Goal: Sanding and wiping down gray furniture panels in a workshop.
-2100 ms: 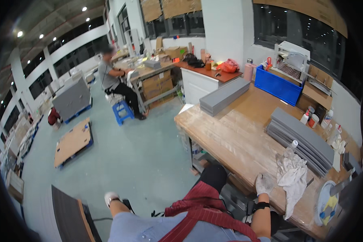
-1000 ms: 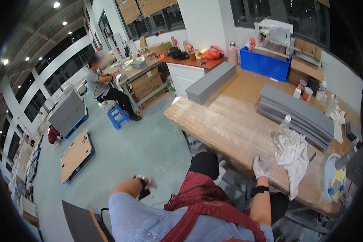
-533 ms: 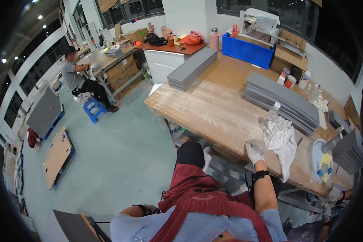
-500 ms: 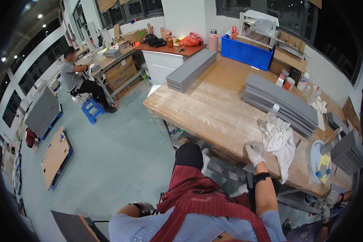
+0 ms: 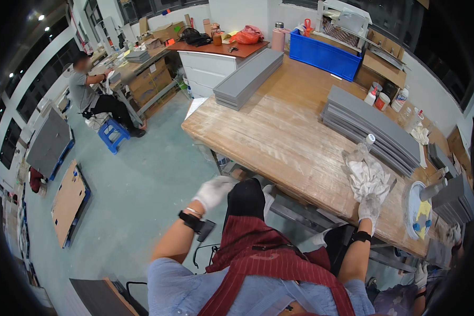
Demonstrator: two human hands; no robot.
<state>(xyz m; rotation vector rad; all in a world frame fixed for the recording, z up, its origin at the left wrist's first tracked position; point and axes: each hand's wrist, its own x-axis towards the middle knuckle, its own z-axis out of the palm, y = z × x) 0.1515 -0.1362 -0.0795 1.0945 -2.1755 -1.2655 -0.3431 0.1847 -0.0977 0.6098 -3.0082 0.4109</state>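
Observation:
My right hand, in a white glove, is closed on the lower part of a crumpled white cloth near the front edge of the wooden table. Just behind the cloth stands a clear bottle with a white cap. My left hand, also gloved, is in the air beside my left knee, off the table; its fingers are blurred and partly merge with the knee. Behind the cloth lies a stack of long grey boards.
More grey boards lie at the table's far left. A blue crate and glue bottles line the back. Right of the cloth is a round white tub. Another person's gloved hand shows at lower right; a seated person works far left.
My right hand has moved right onto the cloth, which is now bunched up instead of hanging toward the table edge. My left hand has risen into view beside my knee.

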